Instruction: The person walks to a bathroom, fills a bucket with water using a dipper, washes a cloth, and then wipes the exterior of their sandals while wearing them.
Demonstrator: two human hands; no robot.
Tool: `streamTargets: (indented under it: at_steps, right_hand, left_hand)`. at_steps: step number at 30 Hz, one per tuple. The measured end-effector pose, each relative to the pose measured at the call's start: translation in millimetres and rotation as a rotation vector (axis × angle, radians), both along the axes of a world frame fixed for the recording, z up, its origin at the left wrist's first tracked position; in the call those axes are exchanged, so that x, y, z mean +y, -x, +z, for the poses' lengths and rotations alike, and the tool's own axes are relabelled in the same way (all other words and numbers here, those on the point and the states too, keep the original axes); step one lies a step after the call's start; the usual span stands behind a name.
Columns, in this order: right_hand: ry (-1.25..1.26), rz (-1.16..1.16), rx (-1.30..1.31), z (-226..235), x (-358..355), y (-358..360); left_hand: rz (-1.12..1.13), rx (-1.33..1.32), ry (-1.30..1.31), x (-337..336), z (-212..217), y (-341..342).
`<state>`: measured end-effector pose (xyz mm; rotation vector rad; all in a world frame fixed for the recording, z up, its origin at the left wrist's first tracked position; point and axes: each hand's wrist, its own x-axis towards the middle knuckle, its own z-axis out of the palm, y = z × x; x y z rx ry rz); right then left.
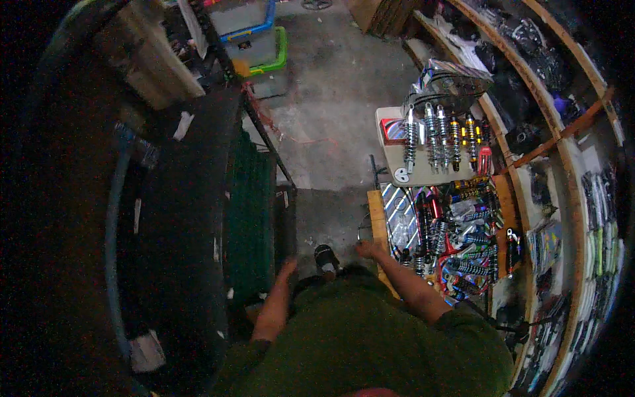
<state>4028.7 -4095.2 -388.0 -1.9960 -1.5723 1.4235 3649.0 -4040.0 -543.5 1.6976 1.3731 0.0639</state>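
Observation:
My right hand (368,249) is low in front of me, beside the wooden edge (377,215) of a bench on the right. Its fingers look curled closed. A thin loop-like shape stands just beyond them, and I cannot make out whether the hand holds it. At my left side hangs my left hand (288,266), close to a dark green folded stack (250,208); its fingers are too small and dim to read. Coil-spring shock absorbers (433,235) in several colours lie jumbled on the bench. Others (433,135) are lined up on a pale table (405,155) farther off.
Wooden shelving (562,149) packed with wrapped goods runs along the right. A tall dark stack (178,218) fills the left side. Storage bins with blue (254,30) and green (281,49) rims stand at the far left. A concrete floor (331,119) runs between.

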Motion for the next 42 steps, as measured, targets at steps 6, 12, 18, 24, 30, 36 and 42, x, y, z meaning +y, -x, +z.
streamTargets:
  at_steps: [6,12,18,24,30,36,42]
  right_hand:
    - [0.073,-0.462,-0.142,11.0,106.1,-41.2]
    - [-0.368,-0.357,-0.259,-127.1,204.0,-95.2]
    - [-0.058,-0.539,-0.119,-102.5,437.9,-183.6]
    - [-0.228,-0.499,-0.02,47.5,764.5,-310.3]
    - [-0.346,-0.489,0.099,62.3,1010.1,-401.0]
    - [0.084,-0.143,-0.465,-48.7,1057.4,-493.3]
    - [0.323,-0.211,-0.385,-63.8,1104.3,-513.6]
  left_hand:
    - [-0.127,-0.014,0.191,195.4,48.6,-79.2]
    - [-0.495,0.228,0.064,438.2,112.6,-193.3]
    - [0.044,-0.048,0.005,628.9,156.6,-267.0]
    - [0.114,0.13,0.332,720.8,128.8,-264.0]
    - [-0.004,0.262,0.35,759.7,36.2,-208.9]
    - [-0.157,0.372,0.269,956.7,25.7,-255.1]
    - [-0.27,0.343,-0.436,1284.5,46.3,-350.7]
